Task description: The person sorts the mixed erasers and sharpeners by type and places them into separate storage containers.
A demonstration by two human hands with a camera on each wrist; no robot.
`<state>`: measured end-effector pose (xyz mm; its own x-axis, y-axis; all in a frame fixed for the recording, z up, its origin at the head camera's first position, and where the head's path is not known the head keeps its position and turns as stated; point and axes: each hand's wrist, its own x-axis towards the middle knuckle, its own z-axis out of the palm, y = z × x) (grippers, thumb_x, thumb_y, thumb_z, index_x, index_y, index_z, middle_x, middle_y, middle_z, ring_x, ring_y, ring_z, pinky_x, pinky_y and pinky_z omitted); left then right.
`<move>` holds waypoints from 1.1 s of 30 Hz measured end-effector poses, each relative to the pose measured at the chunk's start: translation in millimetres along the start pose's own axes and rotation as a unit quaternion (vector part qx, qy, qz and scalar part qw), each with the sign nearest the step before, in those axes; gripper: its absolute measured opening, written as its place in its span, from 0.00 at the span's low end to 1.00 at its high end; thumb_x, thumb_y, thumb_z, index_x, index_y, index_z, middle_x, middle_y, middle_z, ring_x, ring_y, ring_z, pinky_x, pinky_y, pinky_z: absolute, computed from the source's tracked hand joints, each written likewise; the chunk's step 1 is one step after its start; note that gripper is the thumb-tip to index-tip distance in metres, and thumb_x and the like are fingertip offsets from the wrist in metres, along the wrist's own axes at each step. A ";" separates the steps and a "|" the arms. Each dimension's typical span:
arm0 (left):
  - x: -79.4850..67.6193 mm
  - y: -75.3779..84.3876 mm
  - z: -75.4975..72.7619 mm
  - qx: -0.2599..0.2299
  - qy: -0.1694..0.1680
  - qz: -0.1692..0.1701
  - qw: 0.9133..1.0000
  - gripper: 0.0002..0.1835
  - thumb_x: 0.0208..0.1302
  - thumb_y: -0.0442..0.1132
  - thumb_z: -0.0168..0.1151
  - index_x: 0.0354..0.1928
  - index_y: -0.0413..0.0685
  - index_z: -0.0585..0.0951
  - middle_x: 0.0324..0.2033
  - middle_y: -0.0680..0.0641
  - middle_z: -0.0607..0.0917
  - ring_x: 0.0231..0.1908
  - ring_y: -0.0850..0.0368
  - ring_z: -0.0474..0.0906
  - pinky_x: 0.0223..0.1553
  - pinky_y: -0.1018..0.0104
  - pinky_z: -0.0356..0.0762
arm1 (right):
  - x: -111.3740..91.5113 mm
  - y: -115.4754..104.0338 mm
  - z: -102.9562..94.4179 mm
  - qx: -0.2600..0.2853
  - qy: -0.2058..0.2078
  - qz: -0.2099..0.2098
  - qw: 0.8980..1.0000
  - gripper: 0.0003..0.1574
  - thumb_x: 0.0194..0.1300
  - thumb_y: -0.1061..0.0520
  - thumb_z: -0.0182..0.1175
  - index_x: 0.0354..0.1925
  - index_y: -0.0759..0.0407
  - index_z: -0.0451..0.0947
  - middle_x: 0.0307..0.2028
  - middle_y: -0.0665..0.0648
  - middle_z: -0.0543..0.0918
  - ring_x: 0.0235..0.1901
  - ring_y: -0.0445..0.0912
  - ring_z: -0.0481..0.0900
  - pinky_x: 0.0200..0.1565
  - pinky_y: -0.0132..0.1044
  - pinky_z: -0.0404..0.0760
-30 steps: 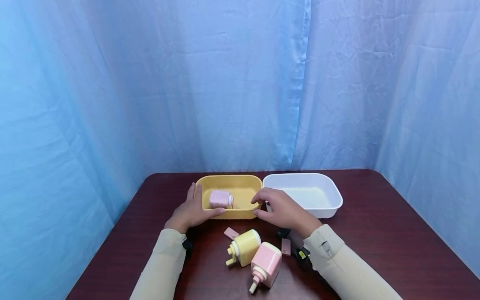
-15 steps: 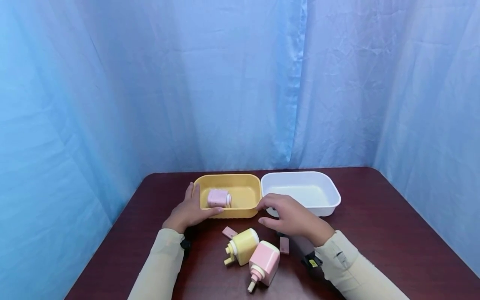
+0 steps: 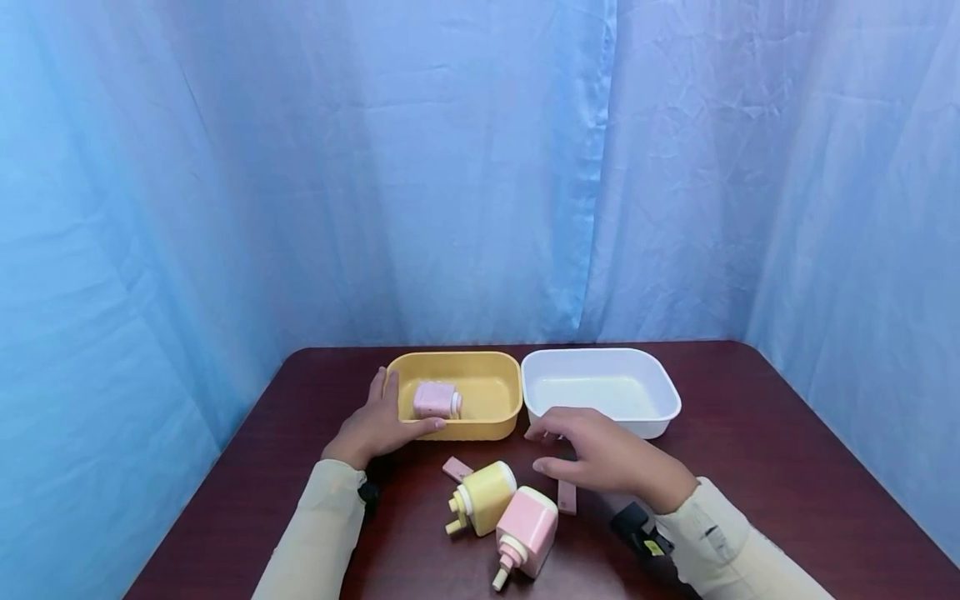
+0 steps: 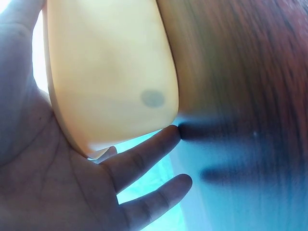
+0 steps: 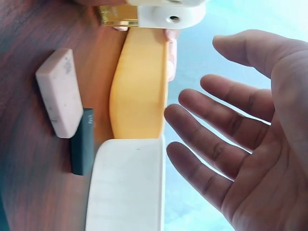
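Observation:
My left hand [image 3: 375, 427] rests at the front left corner of the yellow bin [image 3: 491, 429], thumb along the front rim and straight fingers against the left side. In the left wrist view its fingers are spread against the bin's outer wall [image 4: 115, 62]. Inside the bin lies a pale pink boxy thing [image 3: 433, 400] with a white round end. My right hand [image 3: 611, 454] hovers in front of the white bin [image 3: 663, 427], fingers loosely bent and holding nothing. Nearest it are a pink crank pencil sharpener [image 3: 528, 525] and a yellow crank pencil sharpener [image 3: 487, 496], both lying on the table.
A pink eraser [image 3: 456, 468] lies behind the yellow sharpener. Another pink eraser [image 5: 60, 94] and a black block [image 5: 83, 144] lie near the right hand. Both bins stand side by side towards the back of the dark table [image 3: 750, 467]. Blue curtains [image 3: 480, 167] hang behind it.
My right hand has drawn back from the yellow bin's right front corner, towards me and to the right. The left hand stays on the bin's left corner.

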<state>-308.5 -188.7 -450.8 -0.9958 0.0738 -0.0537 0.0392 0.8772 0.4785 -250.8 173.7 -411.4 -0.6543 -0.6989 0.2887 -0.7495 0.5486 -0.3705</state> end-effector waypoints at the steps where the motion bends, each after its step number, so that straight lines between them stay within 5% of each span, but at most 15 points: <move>1: -0.3 0.2 -0.3 0.000 0.000 0.001 1.000 0.77 0.46 0.86 0.62 0.84 0.48 0.37 0.83 0.40 0.37 0.68 0.33 0.72 0.61 0.38 0.76 | -1.3 -0.9 -1.8 0.003 0.000 -0.003 1.000 0.16 0.67 0.47 0.71 0.52 0.45 0.83 0.45 0.37 0.83 0.43 0.32 0.80 0.50 0.40 0.83; 14: 0.4 3.1 -1.0 0.003 0.000 0.001 1.000 0.77 0.45 0.86 0.61 0.84 0.47 0.38 0.83 0.40 0.37 0.69 0.33 0.71 0.62 0.38 0.76 | -11.9 -13.4 -19.2 0.078 -0.069 -0.077 0.992 0.24 0.60 0.56 0.70 0.54 0.39 0.82 0.48 0.38 0.83 0.46 0.33 0.82 0.47 0.31 0.83; 23: -2.7 2.4 -1.0 -0.003 0.003 0.005 1.000 0.77 0.46 0.85 0.62 0.84 0.46 0.39 0.83 0.39 0.37 0.68 0.33 0.72 0.61 0.37 0.76 | -10.8 -20.4 -13.3 0.097 -0.100 -0.140 0.980 0.27 0.54 0.56 0.73 0.54 0.45 0.82 0.46 0.42 0.84 0.44 0.32 0.78 0.48 0.28 0.79; 33: -4.0 1.4 -1.0 0.000 0.003 0.005 1.000 0.76 0.46 0.85 0.62 0.84 0.46 0.39 0.83 0.40 0.37 0.67 0.32 0.73 0.61 0.38 0.76 | -13.1 -22.5 -9.9 0.100 -0.144 -0.096 0.980 0.32 0.53 0.50 0.77 0.57 0.43 0.80 0.49 0.40 0.83 0.47 0.34 0.82 0.50 0.31 0.81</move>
<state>-304.6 -188.3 -449.1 -0.9958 0.0803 -0.0440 0.0496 0.8767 0.4784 -226.3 175.0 -398.1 -0.4266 -0.8967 0.1184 -0.8021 0.3145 -0.5077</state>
